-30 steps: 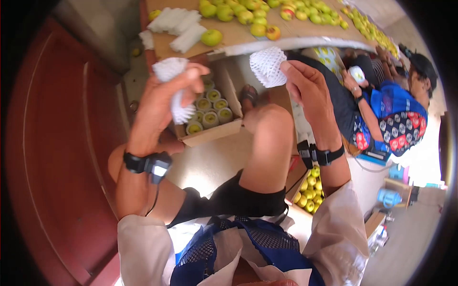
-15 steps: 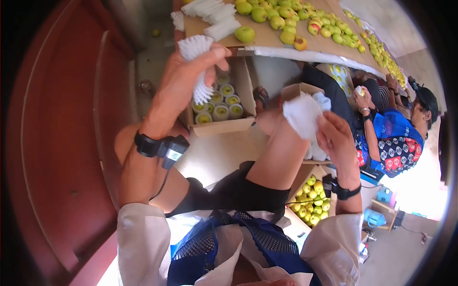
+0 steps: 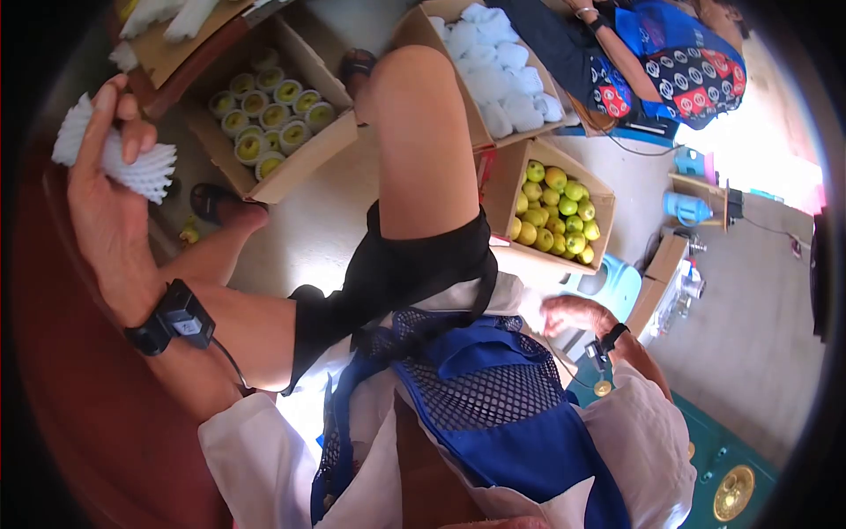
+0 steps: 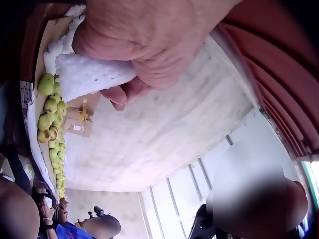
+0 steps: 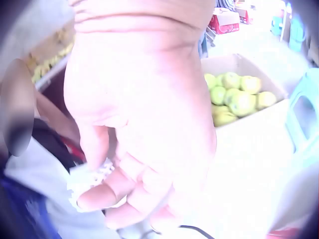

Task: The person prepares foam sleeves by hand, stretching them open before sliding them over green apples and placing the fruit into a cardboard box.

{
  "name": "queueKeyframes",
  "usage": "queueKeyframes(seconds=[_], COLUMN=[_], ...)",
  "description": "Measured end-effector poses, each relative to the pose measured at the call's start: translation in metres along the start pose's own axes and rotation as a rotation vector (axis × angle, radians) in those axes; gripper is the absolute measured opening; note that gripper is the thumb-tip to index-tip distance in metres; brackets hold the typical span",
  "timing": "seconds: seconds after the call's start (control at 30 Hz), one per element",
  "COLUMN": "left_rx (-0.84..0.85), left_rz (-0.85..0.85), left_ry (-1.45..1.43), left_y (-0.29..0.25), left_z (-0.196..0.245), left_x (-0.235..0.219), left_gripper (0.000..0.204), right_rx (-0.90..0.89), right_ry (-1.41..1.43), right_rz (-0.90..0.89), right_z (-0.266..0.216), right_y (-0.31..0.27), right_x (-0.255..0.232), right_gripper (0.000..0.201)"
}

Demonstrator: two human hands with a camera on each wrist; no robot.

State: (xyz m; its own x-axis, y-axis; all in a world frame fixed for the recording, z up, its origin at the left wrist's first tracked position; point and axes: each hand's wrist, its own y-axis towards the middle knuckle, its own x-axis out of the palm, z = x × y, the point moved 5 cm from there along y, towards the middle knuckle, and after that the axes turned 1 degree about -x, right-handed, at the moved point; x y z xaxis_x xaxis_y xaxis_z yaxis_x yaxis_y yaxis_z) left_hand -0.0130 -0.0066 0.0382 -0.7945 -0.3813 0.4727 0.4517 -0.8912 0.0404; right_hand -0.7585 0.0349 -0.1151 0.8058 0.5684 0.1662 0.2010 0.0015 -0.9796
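Observation:
My left hand (image 3: 110, 207) is raised at the far left, its fingers curled round a white foam net sleeve (image 3: 145, 167). In the left wrist view the same sleeve lies under the thumb and palm. My right hand (image 3: 577, 313) is low beside my right hip. Its thumb and fingers pinch another white foam net (image 5: 89, 180), partly hidden by the fingers in the right wrist view. Nearest to the right hand is a carton (image 3: 602, 251) of loose yellow-green apples (image 3: 555, 212).
By my feet, a carton (image 3: 300, 172) holds rows of apples in white sleeves. Another carton (image 3: 476, 123) is full of white pieces. More foam sleeves (image 3: 185, 18) lie on the cardboard-topped table. A blue stool (image 3: 621, 286) stands at right; a person (image 3: 679, 70) sits at upper right.
My view has swung down and right. The right hand has drawn back from in front of me to my right hip with its foam net. The left hand still holds its sleeve.

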Motion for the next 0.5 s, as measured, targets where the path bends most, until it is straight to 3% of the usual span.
queueKeyframes(seconds=[0.03, 0.1, 0.13, 0.2, 0.23, 0.27, 0.3, 0.33, 0.37, 0.4, 0.43, 0.5], left_rx=[-0.004, -0.007, -0.016, -0.023, -0.011, -0.01, -0.009, -0.004, -0.014, -0.023, -0.03, -0.015], left_rz=[0.009, 0.03, 0.02, 0.011, 0.006, -0.001, -0.011, -0.02, -0.038, -0.056, -0.077, -0.044], left_ry=[0.009, 0.03, 0.027, 0.014, 0.031, 0.046, 0.06, 0.072, 0.076, 0.081, 0.088, 0.093], left_y=[-0.001, -0.002, -0.001, -0.004, -0.004, -0.004, -0.006, -0.007, -0.006, -0.004, -0.002, -0.006], left_z=[0.0, 0.003, 0.003, 0.005, 0.005, 0.006, 0.006, 0.005, 0.002, -0.001, -0.003, -0.011], left_x=[-0.001, -0.003, -0.003, -0.004, -0.002, 0.002, 0.006, 0.009, 0.01, 0.011, 0.011, 0.018], left_gripper=[0.026, 0.027, 0.027, 0.028, 0.028, 0.028, 0.028, 0.028, 0.028, 0.029, 0.029, 0.029], right_rx=[0.092, 0.257, 0.416, 0.268, 0.043, 0.388, 0.204, 0.155, 0.237, -0.008, -0.445, -0.546], right_ry=[-0.192, -0.368, -0.496, -0.221, -0.346, -0.679, -0.358, -0.32, -0.858, -1.175, -1.37, -0.899], right_rz=[0.105, 0.013, 0.112, 0.256, 0.172, 0.221, 0.199, 0.174, 0.187, 0.183, 0.287, 0.582], right_z=[-0.014, 0.076, 0.123, 0.12, 0.073, 0.088, 0.056, 0.031, -0.052, -0.136, -0.191, -0.285], right_y=[-0.047, -0.05, -0.054, -0.096, -0.115, -0.099, -0.112, -0.107, -0.108, -0.12, -0.133, -0.167], right_x=[0.029, -0.021, -0.054, -0.067, -0.046, -0.09, -0.096, -0.103, -0.052, 0.0, 0.029, 0.107], right_gripper=[0.028, 0.029, 0.029, 0.027, 0.029, 0.028, 0.024, 0.024, 0.022, 0.022, 0.02, 0.021])
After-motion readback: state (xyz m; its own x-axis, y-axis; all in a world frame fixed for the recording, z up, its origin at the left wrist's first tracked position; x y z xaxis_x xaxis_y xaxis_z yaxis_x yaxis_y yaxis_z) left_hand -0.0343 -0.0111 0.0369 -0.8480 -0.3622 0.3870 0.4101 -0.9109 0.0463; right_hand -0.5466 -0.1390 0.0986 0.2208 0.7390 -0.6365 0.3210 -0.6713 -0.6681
